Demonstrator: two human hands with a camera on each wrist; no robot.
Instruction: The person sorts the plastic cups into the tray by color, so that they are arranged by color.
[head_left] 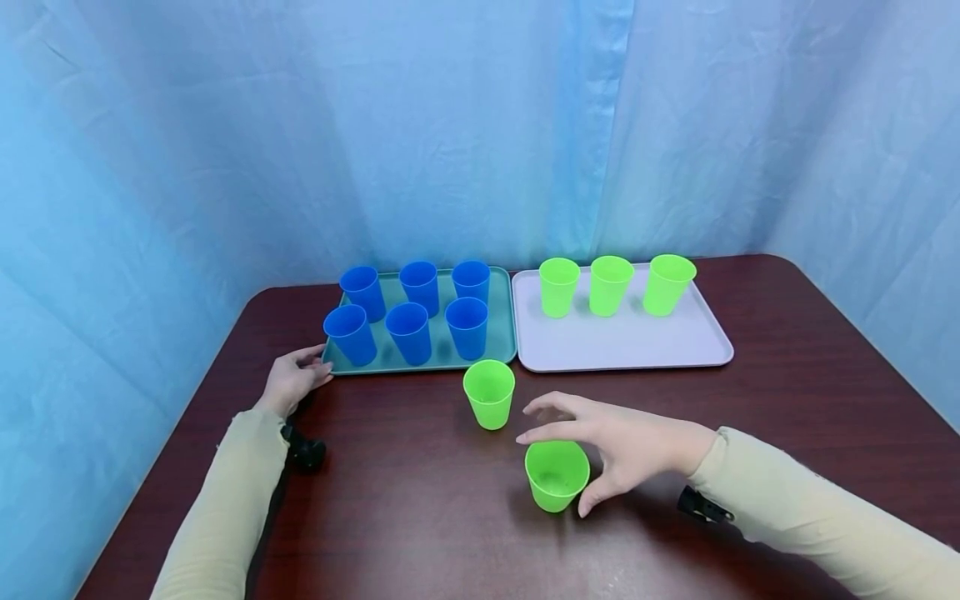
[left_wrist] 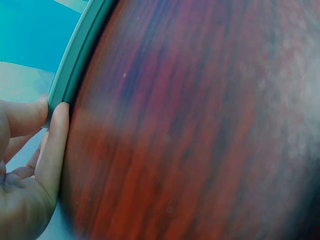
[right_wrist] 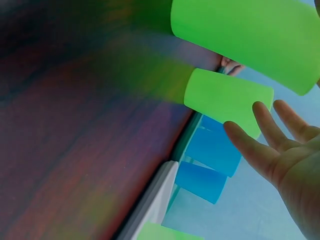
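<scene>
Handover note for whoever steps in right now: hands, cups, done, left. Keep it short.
Left hand: open, fingers resting against the corner of the green tray; holds nothing.
Right hand: open, fingers spread around the near green cup on the table; no grip yet.
Second loose green cup stands upright on the table just in front of the trays.
Done: six blue cups stand on the green tray; three green cups stand along the back of the grey tray.
Left, as I judge it: the two loose green cups probably go on the grey tray.
</scene>
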